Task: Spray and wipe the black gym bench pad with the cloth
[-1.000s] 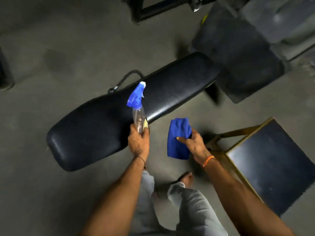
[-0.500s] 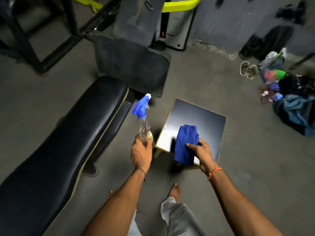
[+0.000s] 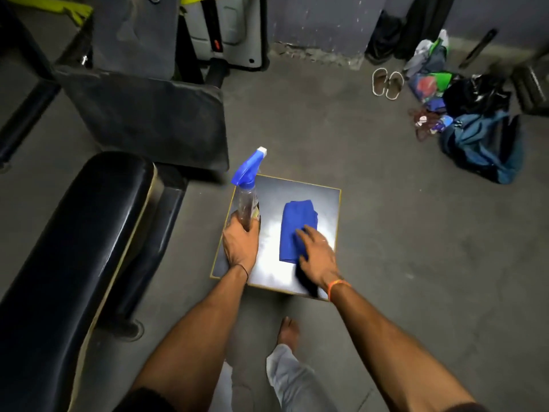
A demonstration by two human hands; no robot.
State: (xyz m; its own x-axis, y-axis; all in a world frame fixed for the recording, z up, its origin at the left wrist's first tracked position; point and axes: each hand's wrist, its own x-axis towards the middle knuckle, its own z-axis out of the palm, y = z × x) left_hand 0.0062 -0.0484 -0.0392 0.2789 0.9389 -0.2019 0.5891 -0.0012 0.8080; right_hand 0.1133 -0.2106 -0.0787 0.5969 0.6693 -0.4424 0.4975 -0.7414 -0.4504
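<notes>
The left hand (image 3: 240,248) grips the lower body of the clear spray bottle (image 3: 246,200), fingers wrapped round it and the blue trigger head pointing far and right. The right hand (image 3: 318,258) lies with its fingers straight and spread over the near end of the blue cloth (image 3: 292,227), no longer pinching it. Half a second ago that cloth hung from the right fingers above the small black stool (image 3: 326,203). Now it lies folded flat on the stool's top, right of centre. The bottle has also moved right. It was in the air left of the stool and now stands upright over the stool's left edge. Its base is possibly resting on the top, though the hand hides the contact. The right hand is slightly blurred. The black bench pad (image 3: 74,248) runs along the left of the scene, apart from both hands and untouched by either. Far right on the floor, a pair of sandals (image 3: 387,84) sits beside a heap of bags (image 3: 487,144).
</notes>
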